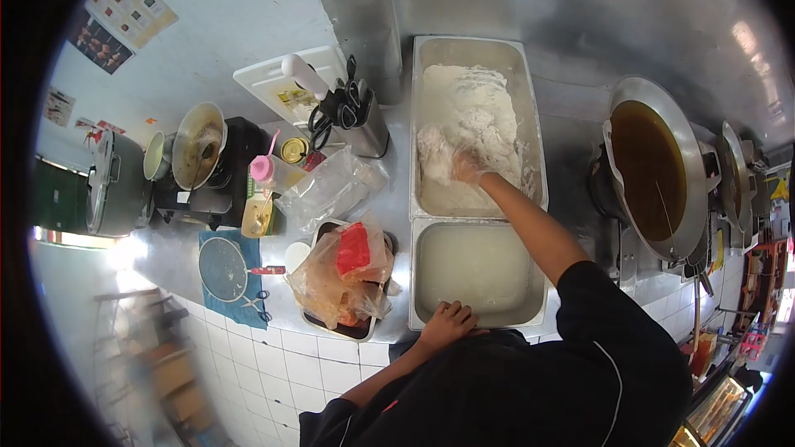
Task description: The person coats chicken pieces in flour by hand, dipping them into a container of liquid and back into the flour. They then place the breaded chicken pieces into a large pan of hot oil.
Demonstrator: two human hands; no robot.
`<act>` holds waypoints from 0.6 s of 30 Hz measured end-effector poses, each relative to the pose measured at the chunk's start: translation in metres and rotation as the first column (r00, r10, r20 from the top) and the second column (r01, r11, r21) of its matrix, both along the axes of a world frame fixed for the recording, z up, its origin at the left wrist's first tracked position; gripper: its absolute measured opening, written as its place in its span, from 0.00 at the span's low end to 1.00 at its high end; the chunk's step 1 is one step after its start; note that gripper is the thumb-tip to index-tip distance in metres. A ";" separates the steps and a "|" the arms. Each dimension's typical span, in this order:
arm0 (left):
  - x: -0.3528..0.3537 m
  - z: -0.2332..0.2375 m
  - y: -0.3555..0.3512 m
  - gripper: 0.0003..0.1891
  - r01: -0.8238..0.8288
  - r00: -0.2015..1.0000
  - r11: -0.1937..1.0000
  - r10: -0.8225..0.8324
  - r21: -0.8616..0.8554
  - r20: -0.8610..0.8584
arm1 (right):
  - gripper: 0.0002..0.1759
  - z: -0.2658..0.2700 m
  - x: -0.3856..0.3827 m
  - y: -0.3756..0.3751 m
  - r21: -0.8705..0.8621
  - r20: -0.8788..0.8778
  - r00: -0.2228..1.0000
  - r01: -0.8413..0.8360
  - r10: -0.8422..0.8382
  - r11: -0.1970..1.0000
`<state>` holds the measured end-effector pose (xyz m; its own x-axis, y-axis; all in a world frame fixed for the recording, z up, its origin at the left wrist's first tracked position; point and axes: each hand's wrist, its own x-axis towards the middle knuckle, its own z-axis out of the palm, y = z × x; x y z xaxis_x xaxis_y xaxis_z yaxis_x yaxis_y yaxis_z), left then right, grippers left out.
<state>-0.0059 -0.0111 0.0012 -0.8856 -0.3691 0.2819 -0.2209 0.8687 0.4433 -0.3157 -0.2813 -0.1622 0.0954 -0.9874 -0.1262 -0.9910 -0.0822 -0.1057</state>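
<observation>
My right hand (470, 167) reaches into the far deep metal pan (530, 124), which holds white flour (447, 91). Flour-coated lumps (480, 126) lie around this hand; its fingers are dusted and partly buried, so whether they grip a lump is hidden. Closer to my body stands a second metal pan (421, 281) with cloudy, whitish liquid (472, 261) in it. My left hand (450, 323) is at the front rim of that nearer pan, its fingers bent over the edge.
To the right sits a large wok of brown oil (646, 174). On the left are a tray (360, 331) with a plastic bag of raw-looking meat (331, 281), a utensil holder (368, 128), a strainer (222, 269), blue-handled scissors (263, 306) and a pan on a stove (199, 145).
</observation>
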 end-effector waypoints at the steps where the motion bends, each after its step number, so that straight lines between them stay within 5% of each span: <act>1: -0.001 -0.001 -0.001 0.18 -0.003 1.000 1.000 0.003 -0.006 -0.009 | 0.32 0.022 0.010 0.027 -0.065 -0.078 0.995 -0.069 0.064 0.996; 3: -0.001 -0.001 0.001 0.19 -0.011 1.000 1.000 0.011 -0.011 -0.022 | 0.30 0.028 0.015 0.052 -0.010 -0.131 0.982 -0.137 0.134 0.991; 7: 0.000 0.000 0.001 0.19 -0.011 1.000 1.000 0.011 -0.002 -0.021 | 0.34 0.035 -0.011 0.055 0.327 0.088 0.947 -0.320 0.308 0.889; 9: -0.001 0.002 0.001 0.19 -0.010 1.000 1.000 0.010 0.007 -0.001 | 0.33 0.041 -0.029 0.039 0.387 0.264 0.961 -0.184 0.082 0.904; 11: -0.001 0.002 0.001 0.20 -0.005 1.000 1.000 0.005 0.000 -0.005 | 0.28 0.061 -0.032 0.029 0.484 0.405 0.777 0.266 -0.482 0.834; 13: 0.000 0.001 0.000 0.21 -0.008 1.000 1.000 0.008 -0.005 -0.009 | 0.24 0.046 -0.038 0.024 0.167 0.753 0.546 0.381 -0.367 0.909; 15: 0.000 0.000 0.002 0.21 -0.010 1.000 1.000 0.010 -0.004 -0.013 | 0.22 0.040 -0.036 0.024 -0.061 0.870 0.456 0.476 -0.187 0.877; 17: 0.000 -0.003 0.001 0.21 -0.012 1.000 1.000 0.012 -0.014 -0.011 | 0.20 0.103 -0.012 0.037 -0.227 0.839 0.537 0.485 -0.083 0.845; 18: 0.001 -0.003 0.002 0.21 -0.011 1.000 1.000 0.011 -0.015 -0.010 | 0.20 0.123 -0.007 0.049 -0.145 0.812 0.582 0.287 -0.052 0.947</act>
